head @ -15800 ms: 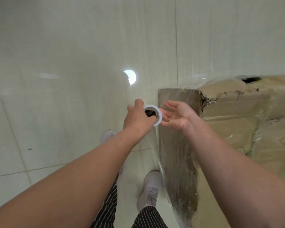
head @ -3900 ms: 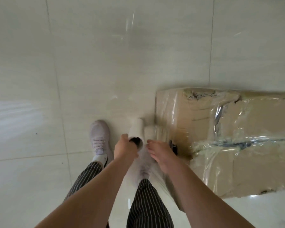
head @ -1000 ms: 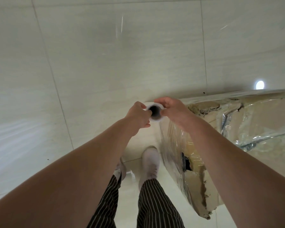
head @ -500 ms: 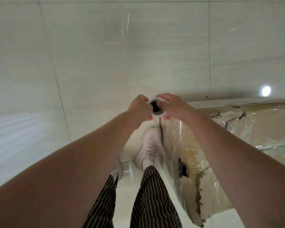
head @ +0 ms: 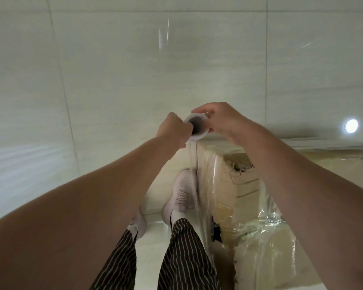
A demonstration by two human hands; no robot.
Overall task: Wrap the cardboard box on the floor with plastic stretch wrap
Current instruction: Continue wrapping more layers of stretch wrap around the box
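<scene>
I hold a white stretch wrap roll (head: 197, 136) upright at arm's length, its dark core facing me. My left hand (head: 173, 129) grips the roll from the left and my right hand (head: 220, 120) curls round it from the right. A clear film sheet (head: 203, 185) hangs from the roll down along the near side of the cardboard box (head: 247, 185). The box stands on the floor at lower right, torn at its upper corner and lower edge, with film layers over it. My right forearm hides part of it.
My two feet in pale shoes (head: 182, 195) and striped trousers (head: 184, 258) stand close to the left of the box. Glossy pale floor tiles (head: 113, 70) spread all round. A ceiling light reflects as a bright spot (head: 351, 126) at right.
Both hands stay on the roll, now lower and more central in view. The box has shifted toward the lower right, and my right foot has stepped forward beside the film.
</scene>
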